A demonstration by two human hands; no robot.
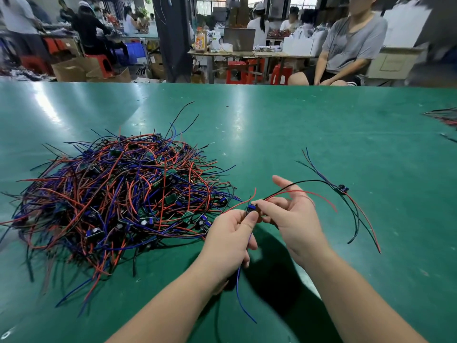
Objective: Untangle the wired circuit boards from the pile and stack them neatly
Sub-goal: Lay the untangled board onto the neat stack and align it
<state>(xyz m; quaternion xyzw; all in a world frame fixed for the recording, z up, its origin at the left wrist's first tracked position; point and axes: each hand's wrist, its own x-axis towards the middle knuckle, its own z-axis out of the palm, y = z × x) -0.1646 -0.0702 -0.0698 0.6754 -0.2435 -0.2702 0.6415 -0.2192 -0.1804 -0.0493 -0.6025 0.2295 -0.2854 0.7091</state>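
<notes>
Near the green tabletop's [296, 120] front edge, left hand [232, 241] and right hand [294, 219] pinch one small blue wired circuit board [251, 209] beside the tangled red-blue-black wire pile [118, 194].

One tangled pile [118, 194] of wired circuit boards at 9 o'clock, boards too overlapped to number. One wired board [251, 209] pinched between two hands: left hand [232, 236], right hand [294, 216]. One separate board [342, 188] at 3 o'clock. One wire bundle [444, 117] at 2 o'clock.
</notes>
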